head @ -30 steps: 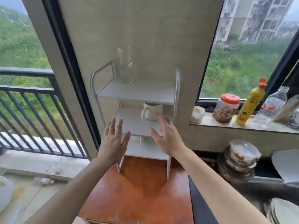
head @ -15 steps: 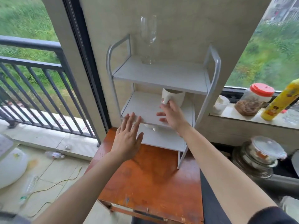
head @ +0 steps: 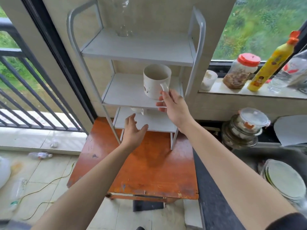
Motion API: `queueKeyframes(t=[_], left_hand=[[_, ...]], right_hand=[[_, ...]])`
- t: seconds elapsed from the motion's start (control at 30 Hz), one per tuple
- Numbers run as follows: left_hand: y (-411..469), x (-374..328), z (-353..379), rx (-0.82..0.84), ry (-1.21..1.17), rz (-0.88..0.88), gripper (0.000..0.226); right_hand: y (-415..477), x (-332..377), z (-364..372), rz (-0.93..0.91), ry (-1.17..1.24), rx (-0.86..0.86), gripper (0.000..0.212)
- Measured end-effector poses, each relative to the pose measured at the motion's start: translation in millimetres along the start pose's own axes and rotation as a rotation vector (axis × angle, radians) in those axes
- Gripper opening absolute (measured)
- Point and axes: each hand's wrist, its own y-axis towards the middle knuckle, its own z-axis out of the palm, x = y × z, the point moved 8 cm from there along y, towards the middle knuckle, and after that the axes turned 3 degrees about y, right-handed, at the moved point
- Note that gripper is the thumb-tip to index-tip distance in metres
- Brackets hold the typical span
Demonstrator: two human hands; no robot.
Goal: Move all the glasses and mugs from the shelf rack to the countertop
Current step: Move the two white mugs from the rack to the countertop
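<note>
A white three-tier shelf rack [head: 137, 53] stands on an orange wooden table [head: 149, 166]. My right hand [head: 172, 105] grips the handle of a white mug [head: 155, 81], which is tilted and lifted off the middle shelf. A clear glass [head: 123, 17] stands on the top shelf at the back; its upper part is out of frame. On the bottom shelf a second white mug [head: 137, 110] is mostly hidden under the middle shelf. My left hand [head: 132, 131] hovers with fingers spread in front of the bottom shelf, holding nothing.
A dark countertop [head: 212, 188] runs along the table's right edge, with a sink holding plates [head: 285, 180] and stacked lidded containers [head: 244, 128]. The window sill carries a small white cup [head: 208, 79], a red-lidded jar [head: 240, 71], a yellow bottle [head: 272, 62] and a clear bottle [head: 289, 72].
My right hand has closed on the mug's handle and lifted and tilted the mug off the middle shelf. My left hand moved forward toward the bottom shelf. The view has come closer.
</note>
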Motion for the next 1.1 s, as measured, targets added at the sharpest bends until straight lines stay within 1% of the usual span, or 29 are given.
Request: queueKeyframes(t=[0.03,0.1,0.2,0.27,0.37,0.5,0.67,0.73,0.83,0.93,1.07,1.1], left_hand=[[7,-1,7,0.04,-0.029,-0.014,0.074],[22,-7,15,0.099,-0.099,-0.042,0.074],[40,-16,21,0.133,-0.35,-0.117,0.058],[49,-16,21,0.132,-0.447,-0.173,0.046],[55,-8,21,0.163,-0.466,-0.221,0.035],[51,6,21,0.172,-0.544,-0.282,0.035],[32,29,6,0.057,-0.552,-0.408,0.039],[17,39,0,0.03,-0.505,-0.452,0.042],[-13,43,-9,0.013,-0.486,-0.443,0.048],[-46,39,-19,-0.048,-0.505,-0.384,0.048],[-94,30,-28,-0.147,-0.551,-0.281,0.036],[-104,31,-28,-0.171,-0.542,-0.273,0.036]], right_hand=[[-4,0,-1,0.0,0.004,-0.003,0.028],[-9,1,-2,-0.009,-0.009,0.004,0.029],[-15,2,-3,-0.019,-0.044,0.005,0.031],[-17,2,-2,-0.014,-0.048,0.004,0.031],[-19,0,-1,0.001,-0.041,0.01,0.031],[-18,0,1,0.006,-0.039,0.004,0.03],[-16,-3,4,0.091,0.032,-0.011,0.024],[-18,-5,4,0.123,0.062,-0.03,0.029],[-29,-6,4,0.124,0.062,-0.077,0.038],[-47,-5,3,0.056,0.083,-0.13,0.047],[-92,-18,2,-0.05,0.097,-0.159,0.052],[-106,-26,-1,-0.062,0.1,-0.18,0.051]])
